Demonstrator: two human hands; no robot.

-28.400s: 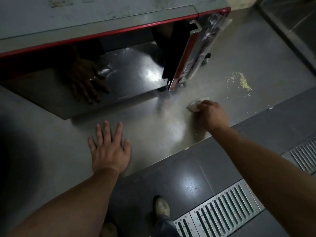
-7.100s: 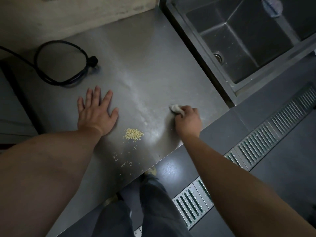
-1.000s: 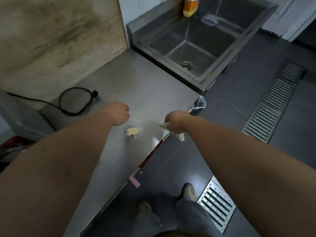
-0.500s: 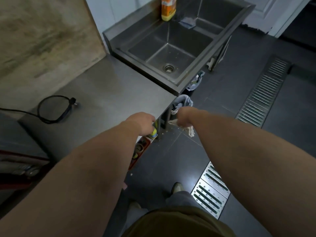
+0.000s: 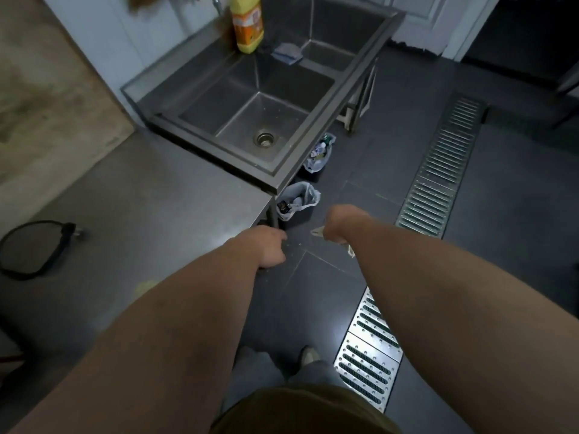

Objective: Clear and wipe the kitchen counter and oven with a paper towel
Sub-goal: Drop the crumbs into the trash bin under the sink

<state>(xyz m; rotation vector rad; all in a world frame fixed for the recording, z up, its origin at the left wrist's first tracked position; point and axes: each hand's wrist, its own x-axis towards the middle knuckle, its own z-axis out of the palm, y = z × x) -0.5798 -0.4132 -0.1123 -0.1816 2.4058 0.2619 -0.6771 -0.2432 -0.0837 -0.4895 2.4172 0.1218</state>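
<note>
Head view, left to right: at the far left of the frame a coiled black power cord (image 5: 29,249) lies on the stainless steel counter (image 5: 150,198), its plug (image 5: 75,230) pointing right. The counter surface around it looks bare and fairly even in sheen, apart from a small pale yellowish patch (image 5: 145,286) at lower centre-left, just beside the left forearm; it may be leftover crumbs, though blur makes that uncertain. The oven is not in the frame, so its condition cannot be judged here.

At centre the left hand (image 5: 266,249) hangs past the counter's front edge, over the dark floor, with its fingers curled under; whether it cups anything cannot be told. Just to its right the right hand (image 5: 340,225) is closed round a crumpled paper towel (image 5: 318,231), whose pale ends poke out on both sides of the fist. Both hands are off the counter and near the lined trash bin (image 5: 297,202) that stands on the floor under the sink's corner; a second bin (image 5: 319,155) sits behind it.

In the upper centre is the steel sink (image 5: 260,120), with an orange detergent bottle (image 5: 247,25) and a blue cloth (image 5: 287,53) on its back ledge. A floor drain grate (image 5: 438,170) runs down the right side.

My judgement: the counter wiping is mostly done and this is the disposal step, with the towel, and perhaps gathered crumbs, headed for the bin. Left to do: dropping the waste and checking that yellowish patch
</note>
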